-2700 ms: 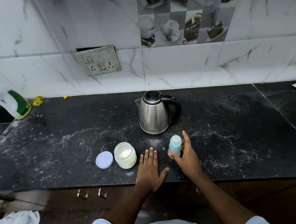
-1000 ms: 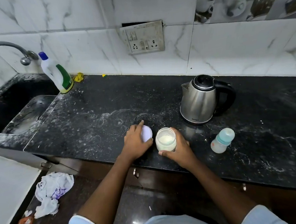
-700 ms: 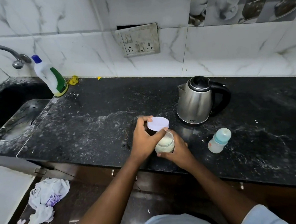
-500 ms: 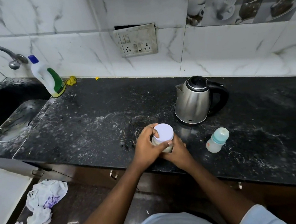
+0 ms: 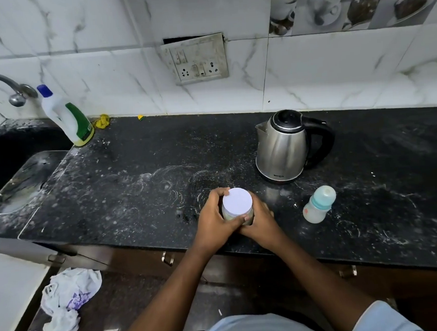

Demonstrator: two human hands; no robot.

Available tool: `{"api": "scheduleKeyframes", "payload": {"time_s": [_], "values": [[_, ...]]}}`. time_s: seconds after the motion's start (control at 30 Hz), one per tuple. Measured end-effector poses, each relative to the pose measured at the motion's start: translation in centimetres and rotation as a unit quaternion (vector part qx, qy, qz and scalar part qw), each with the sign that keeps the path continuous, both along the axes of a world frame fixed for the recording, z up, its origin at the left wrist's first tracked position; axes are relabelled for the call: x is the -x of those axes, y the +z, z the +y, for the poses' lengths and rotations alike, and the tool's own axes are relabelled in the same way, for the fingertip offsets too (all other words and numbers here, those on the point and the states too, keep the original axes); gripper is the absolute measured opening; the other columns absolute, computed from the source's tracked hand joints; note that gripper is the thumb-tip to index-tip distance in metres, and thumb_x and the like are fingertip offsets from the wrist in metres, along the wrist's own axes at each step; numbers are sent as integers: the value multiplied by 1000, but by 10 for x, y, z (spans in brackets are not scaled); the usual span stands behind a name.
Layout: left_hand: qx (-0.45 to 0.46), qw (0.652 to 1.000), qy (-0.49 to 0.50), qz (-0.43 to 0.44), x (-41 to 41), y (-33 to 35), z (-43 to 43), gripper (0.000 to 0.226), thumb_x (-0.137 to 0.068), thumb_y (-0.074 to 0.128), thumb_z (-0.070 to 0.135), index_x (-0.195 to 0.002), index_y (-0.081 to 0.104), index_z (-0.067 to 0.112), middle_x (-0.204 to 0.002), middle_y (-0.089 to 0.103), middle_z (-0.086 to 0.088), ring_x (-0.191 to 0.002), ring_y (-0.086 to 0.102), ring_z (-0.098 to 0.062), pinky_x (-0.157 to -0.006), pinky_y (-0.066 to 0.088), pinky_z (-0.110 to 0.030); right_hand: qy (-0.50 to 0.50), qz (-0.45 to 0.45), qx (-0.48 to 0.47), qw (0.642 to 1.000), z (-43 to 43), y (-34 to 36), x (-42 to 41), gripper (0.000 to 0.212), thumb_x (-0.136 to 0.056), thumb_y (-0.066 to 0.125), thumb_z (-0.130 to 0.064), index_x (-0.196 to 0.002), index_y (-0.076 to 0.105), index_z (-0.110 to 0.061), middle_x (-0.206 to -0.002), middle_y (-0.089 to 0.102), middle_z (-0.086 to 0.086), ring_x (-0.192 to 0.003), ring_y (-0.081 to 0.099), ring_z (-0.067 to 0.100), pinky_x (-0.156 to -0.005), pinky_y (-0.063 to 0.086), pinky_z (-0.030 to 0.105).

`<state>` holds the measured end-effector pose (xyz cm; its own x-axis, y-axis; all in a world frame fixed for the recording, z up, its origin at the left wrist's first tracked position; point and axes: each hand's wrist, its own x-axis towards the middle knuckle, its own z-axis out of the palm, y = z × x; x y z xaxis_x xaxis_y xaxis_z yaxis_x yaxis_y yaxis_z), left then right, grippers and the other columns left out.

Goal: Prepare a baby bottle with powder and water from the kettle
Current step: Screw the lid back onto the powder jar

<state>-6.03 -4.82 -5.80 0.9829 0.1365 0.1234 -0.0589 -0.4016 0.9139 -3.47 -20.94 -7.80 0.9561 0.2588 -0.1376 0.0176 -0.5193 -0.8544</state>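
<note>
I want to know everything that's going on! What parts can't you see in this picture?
All from the head view:
- Powder jar: its contents are hidden by the lid, left hand and right hand.
- Kettle: closed and opaque, so its water level is unknown.
- Baby bottle: cloudy, contents unclear.
- Tap: cut off by the left edge.

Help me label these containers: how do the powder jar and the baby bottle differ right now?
The powder jar is gripped by the left hand and right hand; the baby bottle stands alone, untouched. The jar is squat with a flat lilac lid; the bottle is slimmer with a domed teal cap. Both stand upright and closed on the dark counter.
</note>
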Motion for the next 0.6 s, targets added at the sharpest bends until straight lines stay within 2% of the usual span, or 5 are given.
{"api": "scheduleKeyframes", "payload": {"time_s": [0.13, 0.23, 0.3, 0.43, 0.6], "values": [[20, 999, -30, 25, 1, -3, 4, 101, -69, 99, 16, -149, 38, 29, -139, 55, 19, -130, 53, 10, -110, 41, -13, 83, 46, 12, 995, -16, 1, -4, 135, -54, 86, -63, -157, -1, -57, -167, 20, -10, -155, 11, 15, -127, 13, 51], [35, 997, -47, 51, 1, -9, 8, 123, -69, 99, 21, -162, 21, 35, -140, 56, 19, -133, 51, 11, -112, 37, -13, 105, 67, -71, 990, -32, 12, -6, 120, -65, 75, -47, -155, -3, -58, -170, 3, -18, -158, 1, 5, -130, 7, 51], [52, 996, -46, 64, 1, -12, 9, 128, -68, 100, 28, -162, 14, 44, -140, 58, 17, -134, 53, 6, -116, 39, -21, 97, 39, -70, 992, -36, 28, -8, 111, -74, 71, -40, -160, 1, -51, -170, 1, -19, -157, 0, 1, -130, 5, 50], [76, 994, -48, 57, 0, -17, 12, 128, -69, 98, 32, -161, 11, 49, -140, 64, 2, -134, 60, -10, -119, 45, -45, 153, -63, 109, 980, -22, 61, -20, 107, -87, 76, -45, -164, 1, -39, -170, 17, -12, -153, 11, 10, -125, 14, 42], [106, 992, -37, 55, 3, -18, 11, 139, -64, 99, 31, -159, 1, 56, -137, 67, 2, -131, 64, -17, -117, 46, -55, 191, -69, 152, 967, -11, 70, -29, 107, -81, 80, -42, -162, 11, -42, -162, 40, -6, -146, 32, 22, -119, 22, 40]]}}
